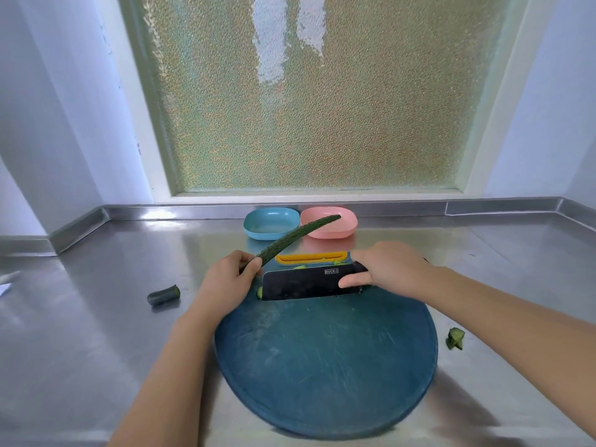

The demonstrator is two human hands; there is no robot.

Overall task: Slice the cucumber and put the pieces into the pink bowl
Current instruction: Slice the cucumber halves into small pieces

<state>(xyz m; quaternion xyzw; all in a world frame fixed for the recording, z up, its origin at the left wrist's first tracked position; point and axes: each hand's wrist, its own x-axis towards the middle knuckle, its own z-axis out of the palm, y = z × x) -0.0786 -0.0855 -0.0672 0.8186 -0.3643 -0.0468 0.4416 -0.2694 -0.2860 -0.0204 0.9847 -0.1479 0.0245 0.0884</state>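
Note:
My left hand (225, 282) grips one end of a long, thin, dark green cucumber (296, 235), which rises off the board and points back right over the pink bowl (338, 232). My right hand (390, 269) holds a black cleaver (300, 283) by its handle end, thumb on the flat of the blade. The blade's edge rests on the far part of the round blue cutting board (325, 359). A few small cucumber bits (301, 267) lie behind the blade.
A blue bowl (271, 222) stands left of the pink one at the back of the steel counter (96, 333). A yellow handle slot (311, 258) tops the board. A cucumber end (163, 295) lies left of the board, another scrap (455, 338) to its right.

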